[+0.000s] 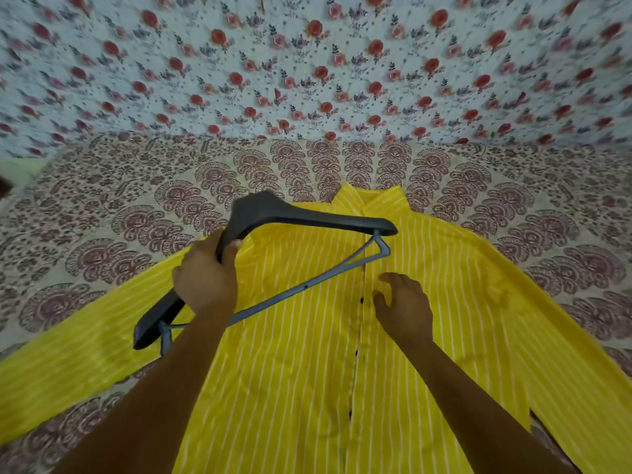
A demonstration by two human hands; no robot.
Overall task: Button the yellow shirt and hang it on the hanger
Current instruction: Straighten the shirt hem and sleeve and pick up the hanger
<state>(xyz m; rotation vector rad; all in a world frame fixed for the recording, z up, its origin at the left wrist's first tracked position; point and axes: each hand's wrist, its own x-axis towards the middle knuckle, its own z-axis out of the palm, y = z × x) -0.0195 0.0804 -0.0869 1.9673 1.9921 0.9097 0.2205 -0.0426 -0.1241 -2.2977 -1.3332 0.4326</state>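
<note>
The yellow shirt (307, 371) with thin white stripes lies flat and front up on the bed (102, 200). Its long axis runs from 6 to 12 o'clock, and its hem is out of view at the near edge. The front strip looks closed, with 3 dark buttons (356, 352) showing along it. Whether the top by the neck is fastened I cannot tell. The sleeves spread out towards 8 and 4 o'clock.

The right hand (403, 306) is over the front strip at mid chest, fingers loosely bent and spread, holding nothing. Whether it touches the cloth is unclear.

The left hand (205, 278), at 9 o'clock from it, has its fingers wrapped round 1 arm of the dark hanger (307, 217). The hanger is held above the shirt, tilted, with its long axis running from 7 to 2 o'clock. That is skewed against the shoulder line. Its far tip sits over the front strip just below the collar (369, 200).

The collar lies at 1 o'clock from the left hand, so I judge the hanger must turn square to the shoulders before it goes into the neck. The right hand is nearer for lifting the cloth.

Beyond the bed hangs a floral cloth (307, 63).
</note>
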